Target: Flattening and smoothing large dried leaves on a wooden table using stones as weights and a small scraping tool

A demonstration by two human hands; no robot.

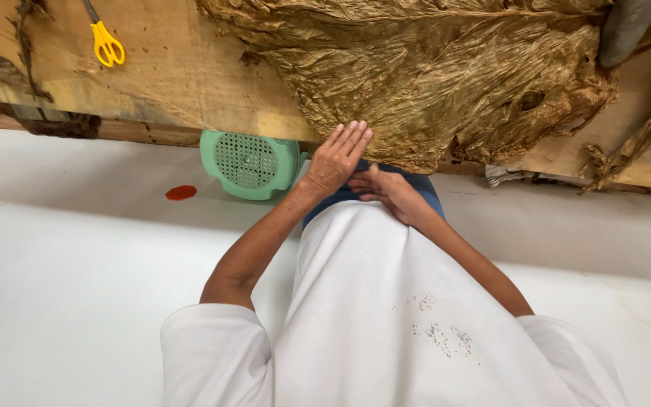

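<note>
The left hand [338,156] is lying flat and open, fingers straight and pressed together, on the near edge of a big dried brown leaf [431,75]. Its fingertips are touching the leaf right where the leaf is hanging over the front edge of the wooden bench [182,71]. The hand is gripping nothing; the palm is simply resting on the leaf.

The right hand [386,188] is sitting just beside and below the left one, under the leaf's overhanging edge, its fingers curled loosely inward. Whether it is pinching the underside of the leaf cannot be told, since the leaf edge and the left hand are covering its fingertips. Both forearms are reaching up from a white shirt [386,316], with a strip of blue cloth [423,192] showing below the right hand.

The leaf is spreading wide and wrinkled over the bench, reaching from the hands to the far edge of the view, with a small hole on its right part. To the left of the leaf, well apart from it, yellow-handled scissors [107,45] are lying on the bench. Right of the leaf, twisted dried leaf strips [634,143] are lying along the bench edge, and a grey cylinder [627,26] is resting at the leaf's upper right corner.

Below the bench, just left of the leaf's overhang, a green plastic stool [250,162] is standing on the white floor [77,264], with a small red spot [181,193] on the floor further left.
</note>
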